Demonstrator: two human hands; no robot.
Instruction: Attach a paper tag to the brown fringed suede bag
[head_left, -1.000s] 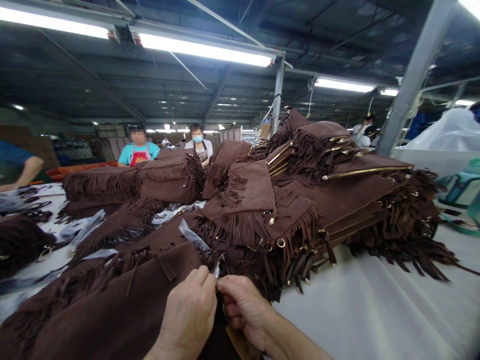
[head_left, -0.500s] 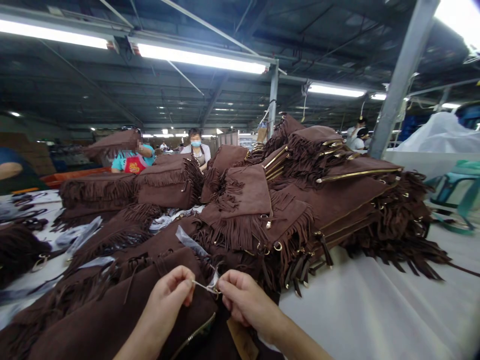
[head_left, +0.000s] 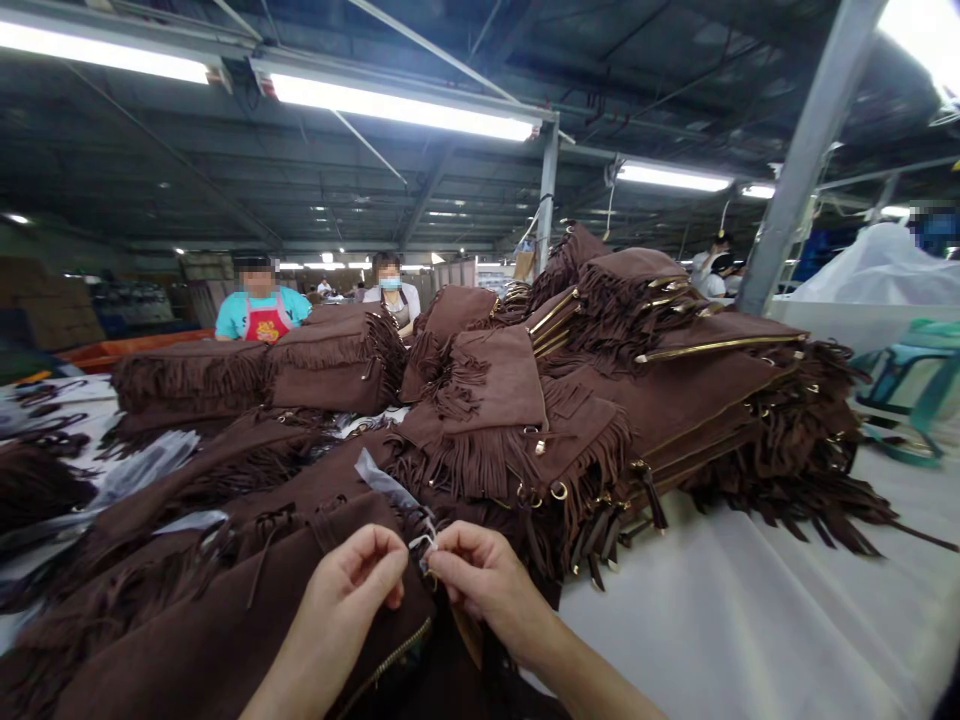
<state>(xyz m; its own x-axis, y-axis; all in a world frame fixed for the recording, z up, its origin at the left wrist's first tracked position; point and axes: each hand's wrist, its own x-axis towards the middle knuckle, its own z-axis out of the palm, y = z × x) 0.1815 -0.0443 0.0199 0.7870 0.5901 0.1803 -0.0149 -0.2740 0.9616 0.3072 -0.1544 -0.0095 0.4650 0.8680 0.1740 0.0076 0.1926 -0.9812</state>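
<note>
A dark brown fringed bag [head_left: 217, 630] lies before me, its gold-toothed zipper [head_left: 390, 660] curving near the front. Over its right end, my right hand [head_left: 487, 590] pinches a thin white string [head_left: 422, 538] between thumb and forefinger. My left hand [head_left: 364, 590] is closed too, thumb against forefinger, close to the string's slack loop; whether the string's end is in those fingers is hidden. Below my right hand hangs a tan-brown tag [head_left: 469, 637], partly covered. A clear plastic strip [head_left: 381, 478] sticks up just beyond the hands.
Large piles of brown fringed bags [head_left: 675, 400] with gold zippers rise ahead and to the right. Plastic wrapping [head_left: 150, 465] lies at left. A white-covered table surface [head_left: 720, 620] extends right, near a green stool [head_left: 911, 385]. Two co-workers [head_left: 262, 312] stand across the table.
The string was stretched between both hands and now hangs slack in a loop. My left hand has shifted slightly right and up. A co-worker across has lowered the raised brown bag.
</note>
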